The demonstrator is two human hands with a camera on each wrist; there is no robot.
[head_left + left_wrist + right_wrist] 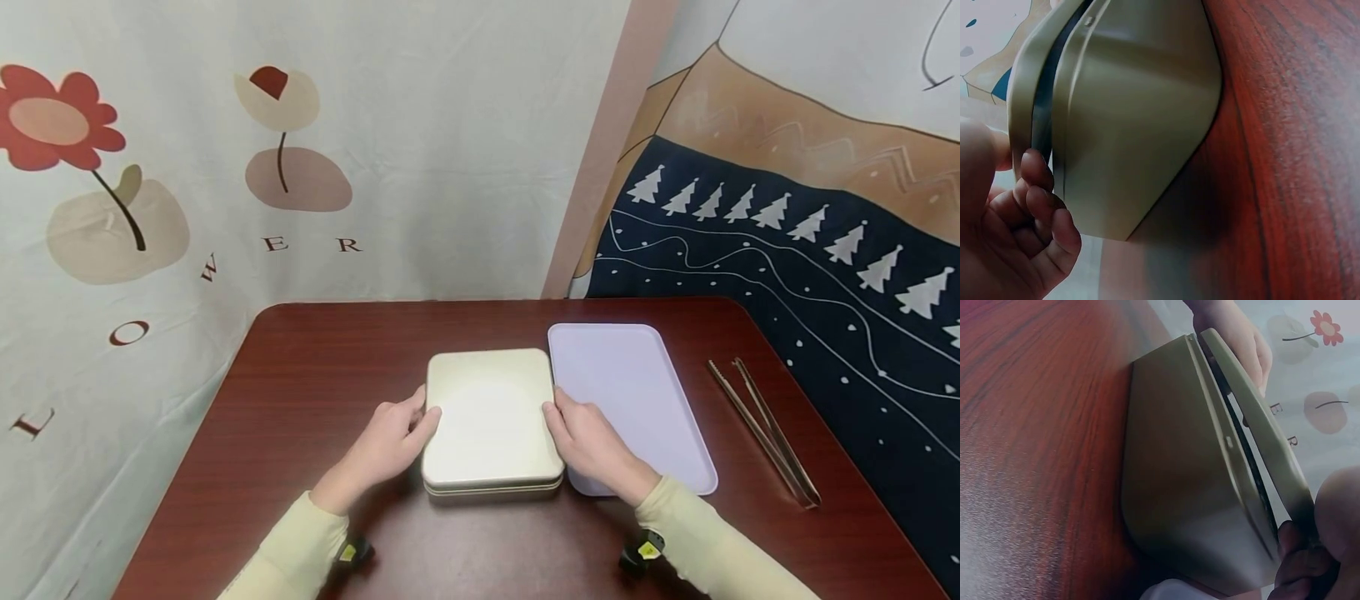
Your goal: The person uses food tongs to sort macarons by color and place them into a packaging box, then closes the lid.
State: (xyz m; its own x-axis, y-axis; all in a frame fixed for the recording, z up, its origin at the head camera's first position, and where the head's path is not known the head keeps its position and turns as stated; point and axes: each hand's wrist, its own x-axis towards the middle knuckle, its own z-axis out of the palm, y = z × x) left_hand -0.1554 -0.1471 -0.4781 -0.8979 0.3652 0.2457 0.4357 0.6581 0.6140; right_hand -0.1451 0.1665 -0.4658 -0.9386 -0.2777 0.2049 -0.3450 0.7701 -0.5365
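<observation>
A cream metal tin (1138, 119) sits on the table with its lid (491, 417) raised a little. The wrist views show a dark gap between lid and tin. My left hand (393, 435) grips the lid's left edge, thumb on top and fingertips (1036, 172) curled under the rim. At the opposite edge my right hand (596, 437) pinches the lid the same way, with fingers (1302, 562) beneath it. The lid hides the inside of the tin in the head view.
A lilac tray (630, 375) lies right beside the tin, partly under my right forearm. Metal tongs (767, 433) rest farther right on the dark red wooden table (300, 375). Printed cloths (450, 125) hang behind the table and along its sides.
</observation>
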